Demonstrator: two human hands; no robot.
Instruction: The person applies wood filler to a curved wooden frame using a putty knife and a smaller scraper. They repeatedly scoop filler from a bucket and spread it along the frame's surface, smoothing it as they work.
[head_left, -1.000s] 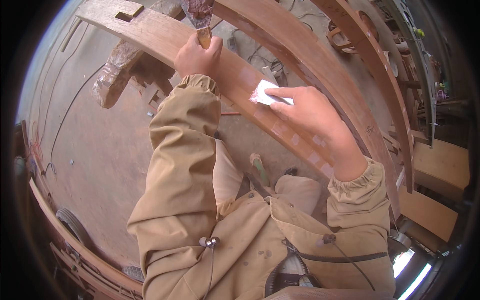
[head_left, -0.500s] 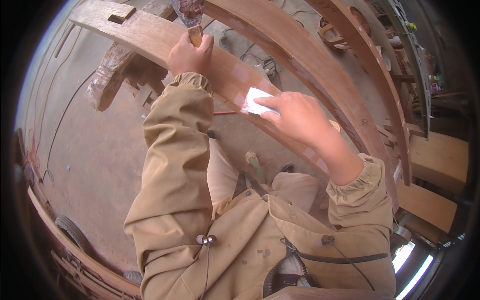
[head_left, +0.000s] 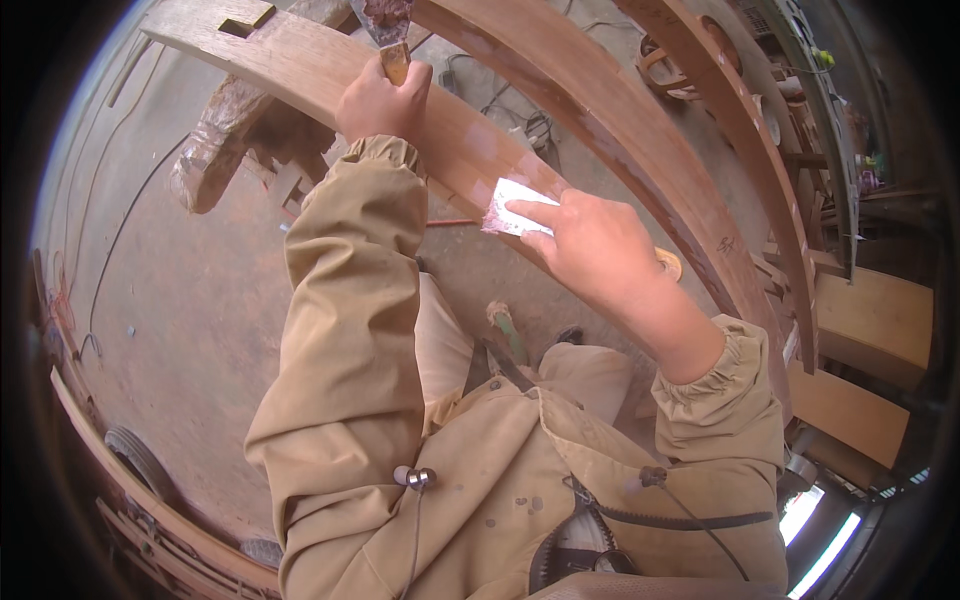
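Observation:
A long curved wooden beam [head_left: 290, 65] slants from the upper left toward the right, with pale pink filler patches [head_left: 482, 142] on its face. My left hand [head_left: 383, 108] is closed round the wooden handle of a putty knife [head_left: 396, 64] over the beam. Pinkish-brown putty [head_left: 386, 14] sits on that knife's blade, which is cut off by the top edge of the view. My right hand [head_left: 605, 240] grips a second putty knife [head_left: 520, 203], forefinger laid along its bright blade. Pink putty clings to this blade's left edge, at the beam's near side. Part of its handle shows behind my wrist.
More curved beams [head_left: 570, 85] arc beyond this one, on the right. A plastic-wrapped support [head_left: 212, 150] stands under the beam's left part. Cables [head_left: 110, 240] run across the floor. Wooden boxes [head_left: 870, 320] are at the right, and a tyre [head_left: 138, 462] lies at the lower left.
The blade in my right hand has shifted slightly and turned, with its putty-covered edge now at the beam's near side. My left hand has risen a little, still holding its knife.

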